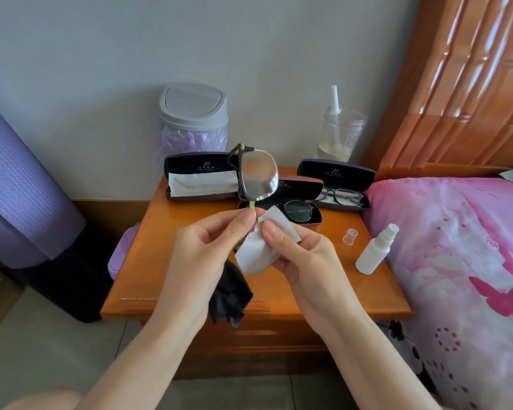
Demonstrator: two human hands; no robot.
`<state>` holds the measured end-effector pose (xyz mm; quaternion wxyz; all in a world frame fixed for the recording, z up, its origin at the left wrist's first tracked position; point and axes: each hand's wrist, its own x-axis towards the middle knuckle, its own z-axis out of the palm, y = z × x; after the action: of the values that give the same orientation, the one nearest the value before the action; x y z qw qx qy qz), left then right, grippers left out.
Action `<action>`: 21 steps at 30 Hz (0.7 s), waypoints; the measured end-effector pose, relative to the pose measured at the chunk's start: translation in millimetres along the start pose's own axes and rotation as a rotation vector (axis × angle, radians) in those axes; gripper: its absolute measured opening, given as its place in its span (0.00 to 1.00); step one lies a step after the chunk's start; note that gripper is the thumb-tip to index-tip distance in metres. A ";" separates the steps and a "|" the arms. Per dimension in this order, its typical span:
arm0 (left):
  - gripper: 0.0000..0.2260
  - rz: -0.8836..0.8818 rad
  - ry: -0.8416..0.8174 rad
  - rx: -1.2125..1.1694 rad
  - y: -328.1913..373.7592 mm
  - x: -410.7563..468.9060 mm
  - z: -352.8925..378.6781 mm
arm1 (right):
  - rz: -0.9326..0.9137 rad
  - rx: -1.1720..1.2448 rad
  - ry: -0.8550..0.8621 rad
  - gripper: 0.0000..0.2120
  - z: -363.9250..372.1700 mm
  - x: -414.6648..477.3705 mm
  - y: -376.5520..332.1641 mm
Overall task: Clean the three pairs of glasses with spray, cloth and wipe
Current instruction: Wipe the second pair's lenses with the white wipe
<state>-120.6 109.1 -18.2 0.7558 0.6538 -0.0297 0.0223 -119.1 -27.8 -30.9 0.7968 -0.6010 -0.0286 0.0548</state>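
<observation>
So the person is holding one pair of glasses [258,179] up on end over the middle of the wooden nightstand [160,261], one big lens facing them. The left hand [208,247] is pinching the frame at its bottom end between thumb and fingertips. A black cloth [230,294] is hanging down from under that same hand, but I can't tell exactly how it's being gripped. The right hand [302,255] is curling around a white wipe [261,250], thumb pressing on top, just below the lens and touching the left fingers.

Behind the hands, three cases are sitting open. The left case [200,179] is holding only a pale cloth, the middle one [296,187] has a round-framed pair [298,211] in it, and the right one [336,176] has a black-framed pair [342,198].

The white spray bottle [375,251] is sitting near the right edge by the pink bedding [456,247], with its clear cap [350,236] off just beside it. At the back, a grey swing-lid bin [193,113] and a clear jar [341,134] are standing against the wall.
</observation>
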 end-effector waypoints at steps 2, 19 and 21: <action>0.11 0.014 -0.030 0.021 0.6 -0.9 -0.1 | 0.027 0.056 -0.043 0.18 0.5 -0.6 -1.7; 0.13 0.041 -0.050 0.036 -5.6 -1.5 1.2 | 0.104 -0.030 -0.065 0.17 -0.5 -2.4 -6.4; 0.13 0.012 -0.039 -0.024 -6.6 -1.6 0.7 | 0.099 -0.101 -0.036 0.20 0.2 -2.9 -5.7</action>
<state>-121.8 107.5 -24.7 0.7626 0.6449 -0.0487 0.0135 -121.7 -29.5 -25.2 0.7612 -0.6400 -0.0160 0.1034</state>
